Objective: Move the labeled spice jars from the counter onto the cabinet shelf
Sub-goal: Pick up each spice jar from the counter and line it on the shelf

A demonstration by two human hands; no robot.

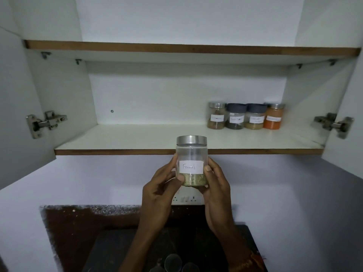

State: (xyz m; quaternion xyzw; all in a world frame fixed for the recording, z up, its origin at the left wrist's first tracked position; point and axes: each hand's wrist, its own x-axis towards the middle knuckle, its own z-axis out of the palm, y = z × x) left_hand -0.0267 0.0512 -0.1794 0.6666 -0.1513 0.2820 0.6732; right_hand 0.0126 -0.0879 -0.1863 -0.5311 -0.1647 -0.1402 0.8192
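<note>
1. Fennel jar [191, 161]: clear, steel-lidded, white label reading "Fennel", greenish seeds filling the bottom; held upright in the air just below and in front of the front edge of the lower cabinet shelf [137, 138], lid overlapping that edge in view.
2. Left hand [160, 190]: fingers curled round the jar's left side, thumb pressed near the seed level.
3. Right hand [215, 185]: wrapped round the jar's right side, thumb resting beside the label's edge.
4. At the shelf's back right corner, a row of four labeled jars standing upright and touching: brown spice jar [216, 116] with steel lid, dark spice jar [236, 117] with grey lid, pale-yellow spice jar [255, 117] with grey lid, orange spice jar [273, 117] with steel lid nearest the right wall. Label text too blurred to read.
5. Both cabinet doors swung open, hinges [46, 122] showing.
6. Below, a white switch plate [186, 198] on the wall behind the hands, and a dark tabletop [110, 248].
</note>
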